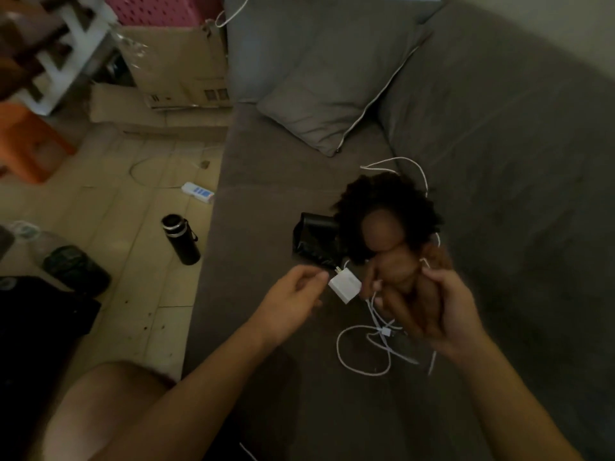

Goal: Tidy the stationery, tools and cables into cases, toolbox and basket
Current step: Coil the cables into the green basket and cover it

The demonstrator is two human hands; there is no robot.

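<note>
The white charger [344,285] is lying on the grey sofa [499,227], a little below the middle of the frame, with its metal pins pointing to the upper left. The white cable [386,332] is running down from it and is making loose loops on the seat in the lower middle. Another stretch of white cable is curving above the doll's hair towards the backrest.

The left hand [293,291] is reaching from the lower left, its fingers curled and the thumb lying against the forefinger. The fingertips are just beside the charger's left corner, but I cannot tell if they are pinching it or only touching it.

The right hand [442,311] is coming in from the lower right and is gripping the lower body of a brown doll [392,267] with dark curly hair, holding it above the cable – the fingers are wrapped round its legs.

A black pouch [316,241] is lying on the seat just left of the doll's hair. A grey pillow [332,101] is leaning in the sofa corner at the upper middle.

On the tiled floor at the left, a black bottle [181,239] is standing upright, with a white power strip [198,192] above it. Cardboard boxes [179,71] and a pink basket [149,8] are sitting at the upper left – the picture is blurred there.
</note>
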